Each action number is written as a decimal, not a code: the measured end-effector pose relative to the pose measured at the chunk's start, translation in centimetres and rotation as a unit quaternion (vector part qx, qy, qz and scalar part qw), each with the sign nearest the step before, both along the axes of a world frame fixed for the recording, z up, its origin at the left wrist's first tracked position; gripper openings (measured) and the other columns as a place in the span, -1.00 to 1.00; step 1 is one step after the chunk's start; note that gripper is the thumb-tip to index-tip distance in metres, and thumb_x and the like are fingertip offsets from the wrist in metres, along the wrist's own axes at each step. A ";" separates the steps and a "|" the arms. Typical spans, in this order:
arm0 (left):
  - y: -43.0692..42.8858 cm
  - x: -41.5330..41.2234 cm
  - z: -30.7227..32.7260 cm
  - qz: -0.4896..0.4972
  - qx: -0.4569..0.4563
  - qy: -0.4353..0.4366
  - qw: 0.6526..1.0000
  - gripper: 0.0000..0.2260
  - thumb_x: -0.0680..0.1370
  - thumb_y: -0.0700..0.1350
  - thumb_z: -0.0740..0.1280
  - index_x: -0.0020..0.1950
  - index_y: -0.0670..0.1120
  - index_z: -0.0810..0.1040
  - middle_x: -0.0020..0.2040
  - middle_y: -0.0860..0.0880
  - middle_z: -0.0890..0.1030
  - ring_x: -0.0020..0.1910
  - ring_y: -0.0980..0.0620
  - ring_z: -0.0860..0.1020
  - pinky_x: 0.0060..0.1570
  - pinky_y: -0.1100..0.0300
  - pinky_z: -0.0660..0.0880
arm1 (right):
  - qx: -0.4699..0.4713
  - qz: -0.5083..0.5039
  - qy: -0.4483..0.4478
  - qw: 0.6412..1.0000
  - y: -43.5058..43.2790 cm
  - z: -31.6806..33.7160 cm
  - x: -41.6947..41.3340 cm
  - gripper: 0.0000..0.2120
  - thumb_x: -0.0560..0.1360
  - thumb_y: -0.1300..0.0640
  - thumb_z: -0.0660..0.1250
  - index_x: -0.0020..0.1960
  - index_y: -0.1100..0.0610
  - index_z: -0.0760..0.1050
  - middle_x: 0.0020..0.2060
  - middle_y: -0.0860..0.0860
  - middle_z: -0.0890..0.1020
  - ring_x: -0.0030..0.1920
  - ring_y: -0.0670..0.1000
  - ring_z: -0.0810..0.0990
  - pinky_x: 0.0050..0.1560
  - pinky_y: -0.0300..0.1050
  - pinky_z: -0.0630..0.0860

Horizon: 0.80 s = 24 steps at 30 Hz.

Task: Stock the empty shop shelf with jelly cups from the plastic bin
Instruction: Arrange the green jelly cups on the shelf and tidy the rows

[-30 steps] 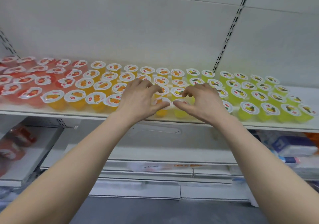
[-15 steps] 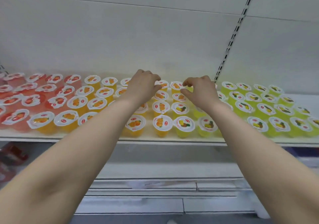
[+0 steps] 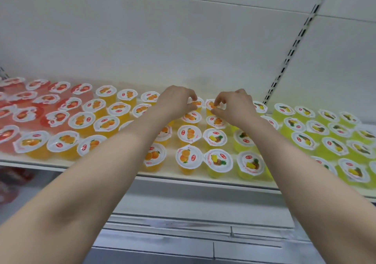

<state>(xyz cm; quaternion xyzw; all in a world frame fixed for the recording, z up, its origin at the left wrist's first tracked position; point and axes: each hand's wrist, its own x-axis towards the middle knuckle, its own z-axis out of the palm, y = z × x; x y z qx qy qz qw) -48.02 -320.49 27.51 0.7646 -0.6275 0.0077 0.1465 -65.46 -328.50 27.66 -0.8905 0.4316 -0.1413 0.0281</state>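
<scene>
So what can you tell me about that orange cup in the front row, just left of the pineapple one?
The orange cup is a small clear plastic tub of orange jelly, sealed with a round white lid printed with orange fruit and a red oval logo. It stands upright in the front row near the shelf edge, close beside the pineapple cup on its right. Neither hand touches it: the left hand and right hand pinch back cups.

White shop shelf (image 3: 183, 177), rows of red, orange, yellow-green jelly cups (image 3: 189, 158)
</scene>
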 end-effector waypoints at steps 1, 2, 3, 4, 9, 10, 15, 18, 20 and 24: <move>-0.1 0.0 -0.1 0.002 0.000 0.006 1.000 -0.71 0.57 0.08 0.31 0.26 0.04 0.56 0.20 -0.03 0.61 0.17 -0.09 0.51 0.05 0.11 0.43 | -0.001 0.000 -0.004 1.000 -0.1 -0.2 0.1 -0.74 0.52 -0.11 0.35 0.13 -0.01 0.58 0.02 0.02 0.64 0.22 0.14 0.40 0.14 0.03 0.32; -0.2 -0.1 -0.3 0.003 -0.001 0.012 1.000 -0.71 0.57 0.07 0.31 0.26 0.04 0.56 0.20 -0.04 0.61 0.18 -0.09 0.51 0.06 0.11 0.42 | -0.001 -0.002 -0.010 1.000 -0.1 -0.3 0.2 -0.74 0.51 -0.11 0.35 0.12 -0.01 0.58 0.02 0.03 0.64 0.22 0.15 0.40 0.14 0.03 0.33; -0.3 0.0 -0.4 0.006 -0.002 0.018 1.000 -0.71 0.57 0.07 0.31 0.26 0.04 0.55 0.21 -0.05 0.60 0.19 -0.10 0.50 0.07 0.10 0.42 | 0.002 -0.005 -0.017 1.000 -0.2 -0.4 0.3 -0.74 0.51 -0.11 0.35 0.12 -0.01 0.59 0.02 0.03 0.64 0.22 0.15 0.40 0.14 0.03 0.34; -0.4 0.0 -0.4 0.010 -0.004 0.024 1.000 -0.70 0.57 0.07 0.31 0.26 0.03 0.55 0.21 -0.05 0.60 0.19 -0.10 0.51 0.06 0.11 0.42 | 0.005 -0.009 -0.023 1.000 -0.3 -0.4 0.3 -0.74 0.52 -0.12 0.35 0.12 -0.01 0.59 0.01 0.04 0.64 0.22 0.15 0.40 0.14 0.04 0.34; -0.3 -0.1 -0.1 0.011 -0.011 0.029 0.999 -0.70 0.56 0.07 0.31 0.27 0.05 0.56 0.20 -0.05 0.61 0.17 -0.09 0.51 0.05 0.10 0.44 | -0.017 -0.014 -0.015 1.000 -0.3 0.0 0.0 -0.71 0.52 -0.13 0.33 0.15 0.00 0.57 0.04 0.05 0.64 0.23 0.17 0.41 0.12 0.04 0.35; -0.1 -0.1 0.0 0.006 -0.015 0.024 1.000 -0.69 0.55 0.08 0.30 0.27 0.05 0.56 0.20 -0.05 0.61 0.17 -0.10 0.51 0.05 0.10 0.44 | -0.024 -0.014 -0.019 0.999 -0.1 0.2 -0.2 -0.70 0.52 -0.14 0.33 0.15 0.00 0.57 0.05 0.06 0.64 0.22 0.17 0.42 0.12 0.04 0.35; 2.3 0.5 0.9 -0.025 -0.021 0.007 0.999 -0.69 0.52 0.14 0.35 0.23 0.08 0.58 0.13 0.00 0.61 0.11 -0.05 0.52 -0.05 0.15 0.36 | 0.011 -0.009 -0.007 1.000 2.1 0.5 -1.1 -0.68 0.46 -0.22 0.34 0.05 -0.02 0.57 -0.08 -0.01 0.63 0.15 0.11 0.43 0.02 0.00 0.33; 3.5 0.2 1.2 -0.043 0.032 0.004 0.999 -0.63 0.50 0.20 0.35 0.25 0.10 0.57 0.16 0.06 0.60 0.13 -0.02 0.52 0.00 0.15 0.39 | 0.028 -0.016 0.021 0.999 3.2 0.4 -1.1 -0.62 0.43 -0.26 0.32 0.08 -0.02 0.57 -0.07 -0.01 0.64 0.17 0.13 0.45 0.03 0.01 0.37; 3.8 -0.1 1.2 -0.049 0.046 0.001 0.998 -0.61 0.51 0.20 0.35 0.27 0.09 0.56 0.20 0.04 0.59 0.17 -0.03 0.52 0.06 0.15 0.38 | 0.031 -0.026 0.022 0.999 3.6 0.6 -1.0 -0.59 0.42 -0.27 0.33 0.09 0.00 0.58 -0.04 0.00 0.66 0.18 0.15 0.49 0.05 0.01 0.42; 4.4 -1.0 1.3 -0.048 0.039 -0.008 0.998 -0.63 0.54 0.15 0.32 0.30 0.06 0.56 0.24 -0.02 0.59 0.21 -0.08 0.51 0.08 0.15 0.38 | 0.027 -0.032 0.020 0.999 4.5 0.8 -1.1 -0.54 0.41 -0.28 0.35 0.08 0.05 0.61 -0.04 0.02 0.67 0.18 0.18 0.50 0.04 0.00 0.44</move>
